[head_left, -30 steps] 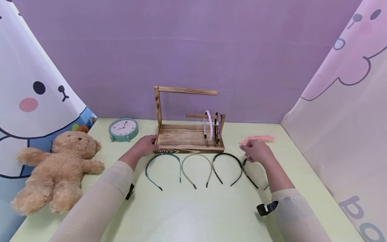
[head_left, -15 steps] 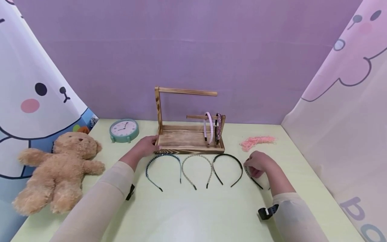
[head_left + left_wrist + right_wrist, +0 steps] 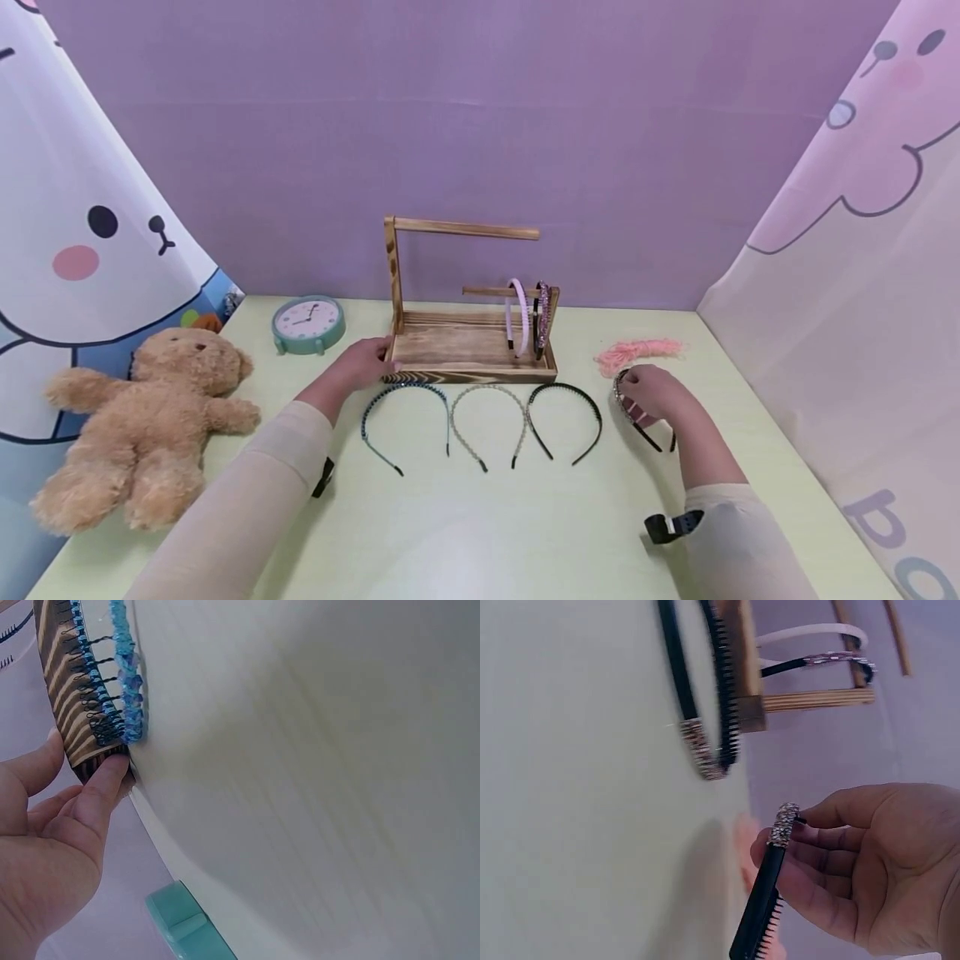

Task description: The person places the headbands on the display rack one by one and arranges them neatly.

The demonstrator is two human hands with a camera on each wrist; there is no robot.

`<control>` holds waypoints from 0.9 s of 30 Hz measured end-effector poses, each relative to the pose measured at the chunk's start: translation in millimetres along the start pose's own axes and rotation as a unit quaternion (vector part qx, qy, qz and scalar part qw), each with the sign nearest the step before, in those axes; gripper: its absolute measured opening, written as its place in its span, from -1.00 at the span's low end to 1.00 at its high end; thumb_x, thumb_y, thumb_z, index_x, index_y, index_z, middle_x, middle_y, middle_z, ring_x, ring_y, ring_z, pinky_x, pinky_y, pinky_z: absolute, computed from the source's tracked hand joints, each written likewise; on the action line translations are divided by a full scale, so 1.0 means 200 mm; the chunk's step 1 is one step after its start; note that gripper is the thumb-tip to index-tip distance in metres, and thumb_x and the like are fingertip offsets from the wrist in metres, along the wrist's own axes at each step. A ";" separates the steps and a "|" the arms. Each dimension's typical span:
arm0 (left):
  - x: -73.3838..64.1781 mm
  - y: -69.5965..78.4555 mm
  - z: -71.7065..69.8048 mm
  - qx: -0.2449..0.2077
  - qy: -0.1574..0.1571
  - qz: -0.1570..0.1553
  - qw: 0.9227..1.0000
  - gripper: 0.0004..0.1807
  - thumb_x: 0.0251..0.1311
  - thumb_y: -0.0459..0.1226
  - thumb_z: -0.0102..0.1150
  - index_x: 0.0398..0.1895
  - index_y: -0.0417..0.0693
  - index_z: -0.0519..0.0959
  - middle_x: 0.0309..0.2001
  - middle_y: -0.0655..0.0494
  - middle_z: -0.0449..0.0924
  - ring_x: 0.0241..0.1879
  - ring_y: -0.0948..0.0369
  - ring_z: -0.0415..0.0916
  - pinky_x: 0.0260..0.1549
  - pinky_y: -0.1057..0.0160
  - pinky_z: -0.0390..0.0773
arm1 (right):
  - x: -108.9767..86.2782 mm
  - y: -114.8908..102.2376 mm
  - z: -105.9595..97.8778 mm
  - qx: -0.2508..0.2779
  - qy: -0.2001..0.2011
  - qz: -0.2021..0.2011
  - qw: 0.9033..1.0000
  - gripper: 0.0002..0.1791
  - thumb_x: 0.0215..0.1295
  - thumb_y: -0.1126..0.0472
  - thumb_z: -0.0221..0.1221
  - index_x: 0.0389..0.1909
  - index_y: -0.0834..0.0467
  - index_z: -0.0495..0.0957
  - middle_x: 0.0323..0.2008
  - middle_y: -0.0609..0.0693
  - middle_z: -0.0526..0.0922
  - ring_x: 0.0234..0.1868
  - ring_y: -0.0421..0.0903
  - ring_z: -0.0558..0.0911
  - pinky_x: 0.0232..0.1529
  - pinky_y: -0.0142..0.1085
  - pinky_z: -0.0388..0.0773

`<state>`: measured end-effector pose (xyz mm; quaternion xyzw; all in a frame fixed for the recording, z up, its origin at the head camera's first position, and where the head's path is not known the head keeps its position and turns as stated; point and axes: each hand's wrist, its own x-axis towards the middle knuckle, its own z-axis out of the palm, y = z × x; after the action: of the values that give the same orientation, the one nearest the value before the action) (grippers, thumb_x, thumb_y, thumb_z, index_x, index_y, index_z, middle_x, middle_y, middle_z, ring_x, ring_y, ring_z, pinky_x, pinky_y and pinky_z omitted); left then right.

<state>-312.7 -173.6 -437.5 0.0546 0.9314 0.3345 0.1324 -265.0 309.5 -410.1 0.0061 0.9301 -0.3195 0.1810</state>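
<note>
My right hand (image 3: 654, 395) pinches a black headband (image 3: 647, 435) near the top of its arch, its ends hanging down over the table. In the right wrist view this headband shows a sparkly rhinestone section (image 3: 784, 825) and small comb teeth along its inside. My left hand (image 3: 358, 363) grips the front left corner of a wooden rack (image 3: 450, 343), thumb and fingers on either side of it in the left wrist view. On the rack's lower bar hang a light pink headband (image 3: 522, 321) and a purple glittery one (image 3: 543, 310).
In front of the rack lie a blue headband (image 3: 365, 427), a pale beaded one (image 3: 487, 387) and a black one (image 3: 559, 385). A pink cord bundle (image 3: 637, 351) is behind my right hand. A teal clock (image 3: 308, 324) and a teddy bear (image 3: 150, 425) sit left.
My right hand came down to the rightmost headband, took hold of it, and lifted it up and slightly right. My left hand has stayed on the rack's corner.
</note>
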 end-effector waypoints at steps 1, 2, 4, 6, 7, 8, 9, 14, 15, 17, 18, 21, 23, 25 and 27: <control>0.00 0.00 0.00 -0.001 0.000 0.001 1.000 -0.27 0.41 -0.16 0.07 0.53 -0.18 0.05 0.44 -0.28 0.21 0.42 -0.19 0.16 0.34 -0.19 0.23 | -0.01 -0.01 -0.01 0.007 0.007 -0.005 1.000 -0.76 0.45 0.21 -0.12 -0.24 0.30 0.43 -0.37 0.14 0.61 -0.42 -0.03 0.65 -0.40 -0.16 0.69; 0.00 0.00 0.00 -0.001 0.000 0.001 1.000 -0.27 0.41 -0.16 0.07 0.53 -0.18 0.05 0.44 -0.28 0.21 0.41 -0.19 0.16 0.34 -0.19 0.23 | -0.02 -0.02 -0.02 0.014 0.011 -0.012 1.000 -0.75 0.46 0.20 -0.14 -0.24 0.30 0.42 -0.37 0.14 0.61 -0.41 -0.03 0.65 -0.39 -0.16 0.69; 0.00 0.00 0.00 -0.002 0.000 0.003 1.000 -0.27 0.41 -0.17 0.07 0.53 -0.18 0.06 0.43 -0.28 0.22 0.41 -0.19 0.17 0.34 -0.19 0.23 | -0.04 -0.03 -0.05 0.032 0.018 -0.025 0.999 -0.74 0.48 0.20 -0.15 -0.24 0.31 0.41 -0.38 0.14 0.60 -0.41 -0.02 0.66 -0.38 -0.15 0.68; 0.00 0.00 0.00 -0.001 0.001 0.007 1.000 -0.27 0.41 -0.17 0.08 0.53 -0.19 0.06 0.43 -0.29 0.22 0.41 -0.21 0.17 0.34 -0.19 0.23 | -0.06 -0.05 -0.07 0.052 0.024 -0.032 0.998 -0.74 0.49 0.20 -0.16 -0.25 0.31 0.40 -0.42 0.13 0.58 -0.42 -0.01 0.65 -0.37 -0.13 0.68; 0.00 0.00 0.00 -0.002 0.001 0.009 1.000 -0.27 0.40 -0.17 0.09 0.53 -0.19 0.07 0.43 -0.28 0.23 0.41 -0.20 0.17 0.34 -0.19 0.23 | -0.07 -0.06 -0.08 0.059 0.026 -0.036 0.997 -0.74 0.50 0.20 -0.16 -0.25 0.31 0.39 -0.43 0.13 0.57 -0.42 -0.01 0.65 -0.36 -0.12 0.68; 0.00 0.00 0.00 -0.003 0.002 0.009 1.000 -0.27 0.40 -0.17 0.09 0.53 -0.19 0.07 0.42 -0.28 0.23 0.41 -0.20 0.17 0.35 -0.19 0.22 | -0.08 -0.07 -0.09 0.065 0.027 -0.041 0.997 -0.74 0.51 0.21 -0.16 -0.25 0.32 0.39 -0.44 0.13 0.57 -0.42 -0.01 0.65 -0.35 -0.12 0.68; 0.00 0.00 0.00 -0.001 0.001 0.012 1.000 -0.27 0.40 -0.18 0.09 0.53 -0.20 0.07 0.42 -0.29 0.23 0.40 -0.21 0.17 0.34 -0.19 0.23 | -0.09 -0.08 -0.10 0.068 0.029 -0.046 0.996 -0.74 0.52 0.21 -0.16 -0.24 0.32 0.39 -0.44 0.13 0.57 -0.41 -0.01 0.64 -0.34 -0.12 0.68; -0.01 0.00 0.00 -0.005 0.002 0.009 1.000 -0.28 0.40 -0.18 0.08 0.53 -0.19 0.07 0.42 -0.29 0.23 0.40 -0.20 0.18 0.34 -0.19 0.23 | -0.14 -0.15 -0.13 0.088 0.050 -0.082 0.992 -0.71 0.54 0.21 -0.14 -0.08 0.38 0.40 -0.33 0.20 0.60 -0.31 0.01 0.66 -0.28 -0.14 0.70; -0.01 0.00 0.00 -0.003 0.003 0.010 1.000 -0.28 0.41 -0.19 0.08 0.53 -0.19 0.07 0.42 -0.29 0.23 0.40 -0.21 0.19 0.33 -0.20 0.24 | -0.15 -0.17 -0.13 0.093 0.057 -0.090 0.990 -0.70 0.54 0.22 -0.14 -0.04 0.40 0.40 -0.30 0.24 0.60 -0.28 0.03 0.66 -0.27 -0.14 0.70; -0.01 0.00 0.00 -0.004 0.003 0.009 1.000 -0.29 0.41 -0.18 0.07 0.53 -0.18 0.07 0.42 -0.28 0.23 0.40 -0.20 0.18 0.34 -0.19 0.24 | -0.17 -0.20 -0.14 0.112 0.070 -0.106 0.986 -0.69 0.54 0.22 -0.13 0.00 0.42 0.38 -0.22 0.31 0.60 -0.22 0.07 0.68 -0.23 -0.12 0.71; -0.01 0.01 0.00 -0.004 0.003 0.008 1.000 -0.29 0.41 -0.18 0.07 0.53 -0.18 0.08 0.42 -0.29 0.23 0.40 -0.21 0.19 0.33 -0.20 0.24 | -0.18 -0.22 -0.14 0.121 0.075 -0.113 0.983 -0.68 0.55 0.22 -0.13 0.02 0.42 0.37 -0.19 0.32 0.60 -0.20 0.07 0.68 -0.21 -0.11 0.71; -0.01 0.01 0.00 -0.004 0.003 0.004 1.000 -0.29 0.42 -0.18 0.07 0.53 -0.18 0.07 0.42 -0.29 0.23 0.39 -0.20 0.19 0.33 -0.20 0.25 | -0.22 -0.28 -0.16 0.153 0.088 -0.136 0.975 -0.68 0.56 0.22 -0.13 0.02 0.44 0.35 -0.15 0.35 0.58 -0.16 0.07 0.68 -0.15 -0.08 0.70; -0.01 0.01 0.00 -0.005 0.003 0.002 1.000 -0.29 0.41 -0.18 0.07 0.53 -0.18 0.07 0.42 -0.29 0.22 0.39 -0.20 0.19 0.33 -0.20 0.25 | -0.24 -0.32 -0.17 0.175 0.094 -0.152 0.968 -0.69 0.56 0.22 -0.12 0.01 0.44 0.34 -0.16 0.33 0.58 -0.18 0.00 0.69 -0.13 -0.09 0.70; -0.01 0.01 0.00 -0.005 0.004 0.002 1.000 -0.29 0.41 -0.19 0.07 0.53 -0.17 0.07 0.43 -0.29 0.22 0.39 -0.20 0.19 0.33 -0.20 0.25 | -0.27 -0.37 -0.17 0.191 0.106 -0.171 0.961 -0.70 0.55 0.23 -0.10 0.00 0.45 0.33 -0.20 0.31 0.58 -0.21 -0.07 0.69 -0.14 -0.11 0.70; -0.01 0.01 0.00 -0.004 0.004 0.002 1.000 -0.29 0.41 -0.19 0.07 0.53 -0.18 0.07 0.43 -0.29 0.22 0.40 -0.20 0.18 0.33 -0.19 0.25 | -0.30 -0.41 -0.17 0.200 0.120 -0.197 0.952 -0.71 0.55 0.24 -0.09 0.00 0.45 0.34 -0.23 0.24 0.59 -0.25 -0.14 0.69 -0.16 -0.16 0.70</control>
<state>-310.5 -172.7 -435.6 0.0550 0.9306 0.3386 0.1278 -231.5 270.8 -315.7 -0.1031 0.8449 -0.5248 -0.0035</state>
